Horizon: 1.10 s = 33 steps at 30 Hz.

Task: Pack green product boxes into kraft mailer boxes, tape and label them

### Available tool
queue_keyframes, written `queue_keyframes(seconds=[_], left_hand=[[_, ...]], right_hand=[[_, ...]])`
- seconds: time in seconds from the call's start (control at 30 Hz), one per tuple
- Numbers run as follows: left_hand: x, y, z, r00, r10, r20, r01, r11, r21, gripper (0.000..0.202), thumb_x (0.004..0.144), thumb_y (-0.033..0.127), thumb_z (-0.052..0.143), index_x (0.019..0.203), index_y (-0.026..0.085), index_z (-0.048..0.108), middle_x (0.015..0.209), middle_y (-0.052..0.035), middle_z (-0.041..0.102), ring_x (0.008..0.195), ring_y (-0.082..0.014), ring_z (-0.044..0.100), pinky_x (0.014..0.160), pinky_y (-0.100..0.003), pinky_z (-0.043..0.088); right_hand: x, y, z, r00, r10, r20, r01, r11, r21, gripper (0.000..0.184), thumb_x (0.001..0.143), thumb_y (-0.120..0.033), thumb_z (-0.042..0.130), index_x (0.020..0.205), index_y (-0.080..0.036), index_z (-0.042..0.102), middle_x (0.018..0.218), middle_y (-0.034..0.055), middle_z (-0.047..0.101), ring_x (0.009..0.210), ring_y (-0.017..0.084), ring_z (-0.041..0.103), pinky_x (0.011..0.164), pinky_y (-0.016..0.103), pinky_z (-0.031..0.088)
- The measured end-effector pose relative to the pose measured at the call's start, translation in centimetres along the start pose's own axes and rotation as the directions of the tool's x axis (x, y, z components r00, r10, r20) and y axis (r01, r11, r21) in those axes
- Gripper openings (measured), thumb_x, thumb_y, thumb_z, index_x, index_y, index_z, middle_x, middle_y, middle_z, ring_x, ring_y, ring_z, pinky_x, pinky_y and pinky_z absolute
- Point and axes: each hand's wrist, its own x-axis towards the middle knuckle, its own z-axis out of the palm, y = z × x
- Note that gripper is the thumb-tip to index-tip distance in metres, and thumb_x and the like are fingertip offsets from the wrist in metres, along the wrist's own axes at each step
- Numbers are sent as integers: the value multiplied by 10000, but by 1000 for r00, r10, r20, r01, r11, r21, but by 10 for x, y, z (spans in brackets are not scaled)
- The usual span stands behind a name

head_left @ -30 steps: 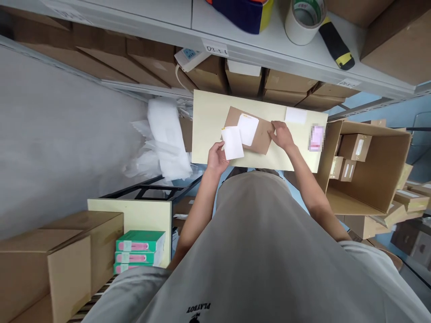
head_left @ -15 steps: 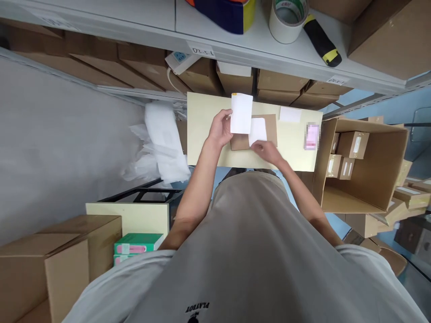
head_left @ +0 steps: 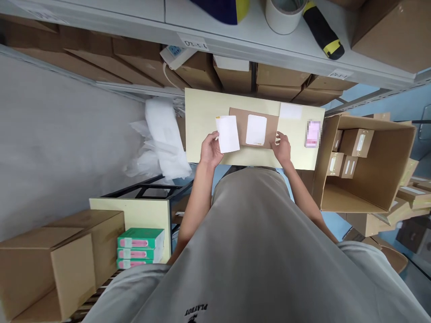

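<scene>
My left hand (head_left: 211,150) pinches the left edge of a white paper sheet (head_left: 228,134) with a small yellow mark at its top corner. This sheet overlaps the left end of a flat brown cardboard box (head_left: 272,125) lying on the pale yellow table (head_left: 202,107). On the box's upper face lies a white label (head_left: 256,130) with a small yellow mark at its lower edge. At the box's lower right corner is my right hand (head_left: 282,147), fingers curved and apart, thumb close to the box edge; whether it touches is hard to tell.
A white paper slip (head_left: 291,111) and a pixelated pink item (head_left: 313,133) lie at the table's right. Beside them stands an open carton (head_left: 387,170) holding small boxes. Overhead, a shelf carries a tape roll (head_left: 283,18) and a black-and-yellow cutter (head_left: 323,31). Bubble wrap (head_left: 164,139) hangs left.
My left hand has brought the sheet left and down toward me. My right hand has left the label and moved right to the box's corner. The label now lies uncovered on the box.
</scene>
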Motion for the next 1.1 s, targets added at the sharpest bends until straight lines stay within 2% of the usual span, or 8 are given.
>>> queue_keyframes(seconds=[0.1, 0.2, 0.37, 0.43, 0.53, 0.87, 1.0, 1.1], left_hand=[[-13, -1, 17, 998, -6, 56, 4, 999, 39, 245, 864, 211, 798, 788, 243, 567, 795, 6, 711, 870, -215, 795, 823, -294, 668], [-23, -6, 32, 996, -38, 82, 30, 994, 104, 304, 881, 195, 807, 753, 236, 534, 778, 10, 658, 764, -183, 723, 759, -276, 619], [-27, -17, 47, 989, -16, 149, -25, 963, 270, 254, 833, 124, 819, 742, 225, 605, 736, 9, 613, 701, -168, 637, 651, -257, 509], [-27, -19, 50, 987, -6, 162, -42, 957, 288, 243, 839, 123, 812, 738, 224, 616, 742, 4, 621, 710, -171, 632, 651, -259, 500], [-27, -22, 53, 989, -33, 143, -5, 966, 259, 282, 885, 139, 824, 736, 220, 598, 741, 13, 594, 683, -158, 613, 660, -258, 495], [-32, -34, 52, 983, -127, 131, 93, 966, 242, 308, 911, 141, 833, 725, 213, 598, 714, 28, 566, 624, -137, 581, 621, -250, 482], [-28, -34, 49, 987, -77, 144, 40, 969, 244, 294, 884, 99, 840, 715, 208, 626, 708, 31, 571, 630, -121, 584, 614, -227, 484], [-22, -34, 50, 994, 31, 106, -63, 950, 306, 277, 833, 94, 904, 742, 219, 674, 787, 21, 673, 759, -143, 678, 701, -228, 543]], right_hand=[[-17, -20, -3, 992, -119, 30, 113, 981, 159, 292, 1050, -399, 626, 1215, -223, 793, 1291, 133, 821, 1083, 274, 791, 1052, 458, 657], [-34, -42, -8, 964, -217, 150, 154, 925, 348, 297, 1068, -516, 666, 1077, -256, 811, 1122, 79, 852, 1039, 256, 798, 1018, 416, 665], [-47, -64, -31, 972, -233, -11, 226, 926, 303, 318, 1102, -550, 648, 1099, -281, 818, 1192, 80, 824, 1047, 240, 786, 994, 400, 668], [-45, -63, -40, 978, -205, -25, 203, 933, 296, 291, 1081, -528, 679, 1064, -275, 821, 1163, 78, 833, 1026, 247, 785, 980, 414, 671], [-42, -53, -42, 986, -149, 69, 111, 915, 389, 274, 1010, -519, 752, 979, -257, 826, 1061, 66, 858, 950, 243, 789, 941, 415, 674], [-45, -39, -11, 970, -110, 218, -30, 831, 555, 441, 870, -684, 839, 908, -246, 805, 909, 46, 829, 821, 212, 751, 800, 372, 663], [-43, -39, -15, 964, -145, 225, -2, 835, 550, 366, 888, -607, 826, 865, -247, 764, 867, 33, 796, 807, 202, 730, 818, 374, 653], [-39, -41, -21, 970, -165, 181, 57, 871, 488, 282, 932, -526, 778, 878, -251, 751, 888, 30, 789, 822, 199, 713, 823, 370, 637]])
